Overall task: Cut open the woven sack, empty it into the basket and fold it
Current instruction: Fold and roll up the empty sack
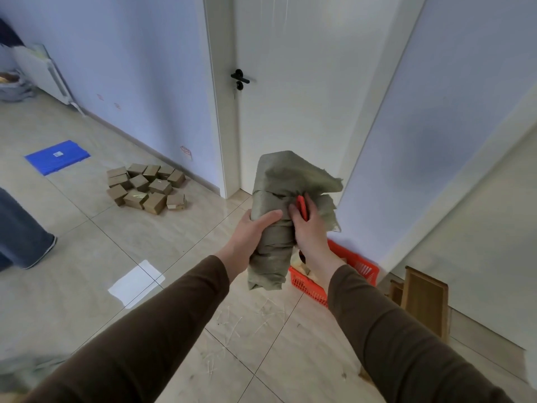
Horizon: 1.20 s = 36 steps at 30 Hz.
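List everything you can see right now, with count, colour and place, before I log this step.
woven sack: one, grey-green, bundled, held up above the basket
red tool: one, against the sack under the right hand; kind unclear
basket: one, orange-red, on the floor by the wall
cardboard boxes: a pile, brown, on the floor left of the door
blue lid: one, flat on the floor, far left
white sheet: one, on the floor
door: one, white, black handle
wooden panels: brown, against the right wall
left hand: grips the sack
right hand: holds the red tool to the sack
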{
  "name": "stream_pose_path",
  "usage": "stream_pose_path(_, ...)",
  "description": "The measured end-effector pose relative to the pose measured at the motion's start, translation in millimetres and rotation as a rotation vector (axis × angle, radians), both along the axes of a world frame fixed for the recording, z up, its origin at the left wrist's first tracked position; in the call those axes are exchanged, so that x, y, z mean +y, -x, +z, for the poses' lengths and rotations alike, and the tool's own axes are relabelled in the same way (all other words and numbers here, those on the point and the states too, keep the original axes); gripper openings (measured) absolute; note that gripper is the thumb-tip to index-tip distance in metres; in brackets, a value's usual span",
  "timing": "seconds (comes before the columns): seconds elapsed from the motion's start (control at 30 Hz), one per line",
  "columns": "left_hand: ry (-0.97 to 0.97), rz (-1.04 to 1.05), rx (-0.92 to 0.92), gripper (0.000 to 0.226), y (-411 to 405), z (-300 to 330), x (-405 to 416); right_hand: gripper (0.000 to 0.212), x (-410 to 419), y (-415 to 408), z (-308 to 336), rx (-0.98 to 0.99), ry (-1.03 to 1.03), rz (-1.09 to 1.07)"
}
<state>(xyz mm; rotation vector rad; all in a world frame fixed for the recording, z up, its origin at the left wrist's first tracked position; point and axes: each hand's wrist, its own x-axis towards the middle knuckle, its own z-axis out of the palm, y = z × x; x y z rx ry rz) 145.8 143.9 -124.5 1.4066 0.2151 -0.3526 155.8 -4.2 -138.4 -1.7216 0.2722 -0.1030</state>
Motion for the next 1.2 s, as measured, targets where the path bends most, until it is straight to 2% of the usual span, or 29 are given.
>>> stream_pose_path(0.1, 0.145, -0.108, 0.038, 0.061, 2, 1, 8, 0.072, -2, 1, 4, 0.199, -0.227, 0.063)
stream_pose_path(0.23, 0.318, -0.152, 0.166, 0.078, 4, -4, 16, 0.074, -8, 8, 9, 0.458, -0.503, 0.194)
stream_pose_path(0.33, 0.439, -0.141, 0.216, 0.087, 1, -9, 20, 0.076, -10, 14, 4, 0.423, -0.694, 0.27)
stream_pose_path(0.43, 0.535, -0.123, 0.213, 0.086, 0, -13, 22, 0.076, -7, 19, 5, 0.367, -0.784, 0.288)
stream_pose_path(0.53, 0.536, -0.158, 0.186, 0.079, 1, -11, 19, 0.077, -4, 22, 7, 0.336, -0.851, 0.285)
stream_pose_path(0.63, 0.495, -0.211, 0.189, 0.082, 0, -5, 18, 0.091, -5, 23, 4, 0.339, -0.919, 0.251)
stream_pose_path(0.8, 0.499, -0.239, 0.275, 0.093, 3, -6, 22, 0.093, -10, 22, 4, 0.356, -0.785, 0.194)
stream_pose_path(0.9, 0.472, -0.199, 0.263, 0.082, 3, -10, 21, 0.067, -9, 24, 12, 0.368, -0.534, 0.063)
stream_pose_path(0.97, 0.425, -0.18, 0.27, 0.078, 5, -11, 20, 0.05, -11, 25, 10, 0.243, -0.287, -0.088)
stream_pose_path(1.03, 0.399, -0.196, 0.283, 0.076, 8, -12, 16, 0.057, -17, 27, 4, 0.032, -0.093, -0.158)
stream_pose_path(1.1, 0.419, -0.219, 0.288, 0.075, 12, -12, 10, 0.058, -19, 35, 3, 0.004, -0.115, -0.11)
stream_pose_path(1.2, 0.435, -0.288, 0.277, 0.074, 16, -14, -2, 0.047, -22, 55, 4, 0.226, -0.514, -0.111)
